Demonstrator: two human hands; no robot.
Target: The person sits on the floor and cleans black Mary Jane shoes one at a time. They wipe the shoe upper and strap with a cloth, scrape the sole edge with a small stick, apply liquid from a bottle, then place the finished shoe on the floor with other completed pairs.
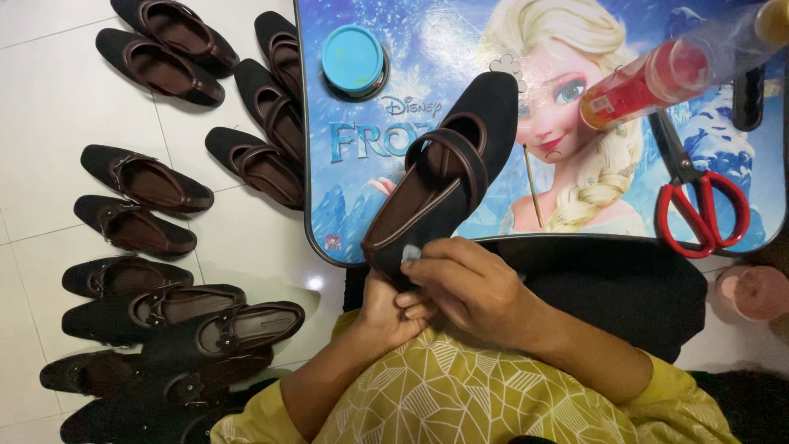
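Gripping a black shoe (448,177) at its heel, the left hand (386,312) is steadying it while right-hand fingers (427,275) are pinching a small pale piece (411,254); it risks slipping off the surface (493,49).

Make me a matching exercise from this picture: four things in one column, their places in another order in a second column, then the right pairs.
Things:
1. black flat shoe with brown lining
2. round turquoise lid
3. red-handled scissors
4. rows of dark shoes

Places:
A. on the white tiled floor beside the table
B. near the table's far left corner
C. held at the heel by both hands
D. at the table's right end

Pairs: 1-C, 2-B, 3-D, 4-A
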